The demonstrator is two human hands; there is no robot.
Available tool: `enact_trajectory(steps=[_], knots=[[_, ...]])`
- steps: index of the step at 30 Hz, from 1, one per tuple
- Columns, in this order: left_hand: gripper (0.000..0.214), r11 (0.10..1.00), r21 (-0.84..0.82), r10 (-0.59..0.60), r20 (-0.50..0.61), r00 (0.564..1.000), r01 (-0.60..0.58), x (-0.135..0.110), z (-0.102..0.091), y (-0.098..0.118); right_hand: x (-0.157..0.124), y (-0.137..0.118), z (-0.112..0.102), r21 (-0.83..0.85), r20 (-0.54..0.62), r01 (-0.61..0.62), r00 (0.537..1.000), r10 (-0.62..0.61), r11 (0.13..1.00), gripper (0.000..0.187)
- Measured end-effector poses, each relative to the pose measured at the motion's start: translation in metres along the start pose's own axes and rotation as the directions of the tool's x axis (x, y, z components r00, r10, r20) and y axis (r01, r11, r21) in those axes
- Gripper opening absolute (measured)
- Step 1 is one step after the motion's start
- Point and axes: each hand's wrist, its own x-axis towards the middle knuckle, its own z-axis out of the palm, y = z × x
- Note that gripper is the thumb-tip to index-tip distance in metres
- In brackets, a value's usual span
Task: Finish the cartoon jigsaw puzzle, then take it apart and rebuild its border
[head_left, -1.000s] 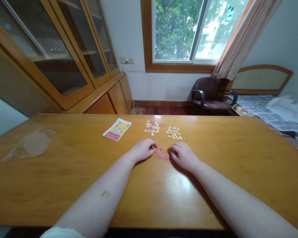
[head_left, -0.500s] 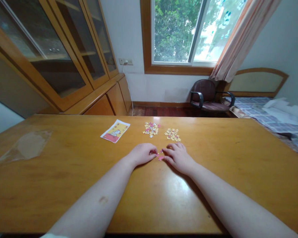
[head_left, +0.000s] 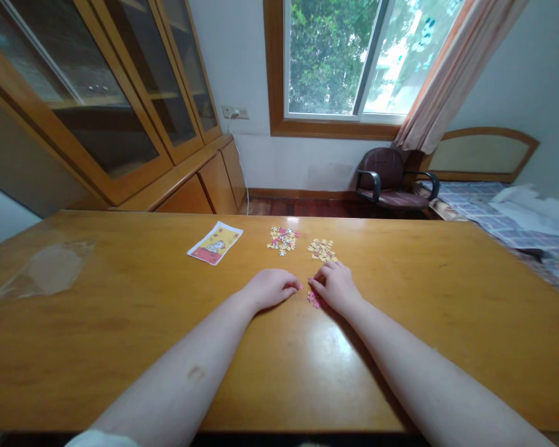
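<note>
My left hand [head_left: 270, 288] rests on the wooden table [head_left: 121, 323] with fingers curled, pinching a small pink puzzle piece at its fingertips. Close beside it, my right hand [head_left: 336, 287] lies curled over a few pink puzzle pieces [head_left: 313, 300], fingertips pressed together on them. Just beyond the hands lie two small heaps of loose pieces: a yellow, pink and white heap [head_left: 282, 239] and a mostly yellow heap [head_left: 322, 249]. A picture card [head_left: 215, 243] with a cartoon on yellow and red lies to the left of the heaps.
A clear plastic bag [head_left: 46, 271] lies flat at the table's left. Glass-door wooden cabinets [head_left: 121, 105] line the left wall. Behind the table stand a dark office chair [head_left: 387, 180], a window and a bed [head_left: 517, 214] at the right.
My hands drew closer together over the pink pieces. The loose pink pieces seen between them a second ago are now mostly under my right hand.
</note>
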Motion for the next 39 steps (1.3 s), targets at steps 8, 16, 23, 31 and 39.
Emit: enact_trajectory(steps=[8, 16, 23, 31, 39], knots=[[0.026, 0.997, -0.03, -0.071, -0.033, 0.997, 0.07, 0.001, -0.001, -0.003, 0.003, 0.021, -0.003, 0.09, 0.015, 0.147, 0.989, -0.149, 0.985, 0.018], [0.027, 0.996, -0.068, -0.068, -0.071, 0.995, 0.063, 0.0, -0.002, 0.001, 0.004, 0.018, 0.003, 0.118, 0.015, 0.171, 0.985, -0.174, 0.978, 0.012], [0.031, 0.998, -0.011, 0.065, 0.042, 0.997, -0.065, -0.004, -0.003, 0.001, -0.002, 0.01, 0.001, 0.181, -0.01, 0.286, 0.957, -0.289, 0.941, 0.01], [0.016, 0.994, -0.076, 0.083, 0.107, 0.991, -0.075, -0.01, -0.012, -0.003, -0.008, 0.011, -0.004, 0.194, 0.06, 0.378, 0.917, -0.395, 0.905, 0.013], [0.024, 0.986, -0.031, -0.162, -0.039, 0.986, 0.161, -0.013, -0.022, -0.016, -0.017, -0.002, -0.014, 0.154, 0.115, 0.429, 0.887, -0.447, 0.89, 0.025]])
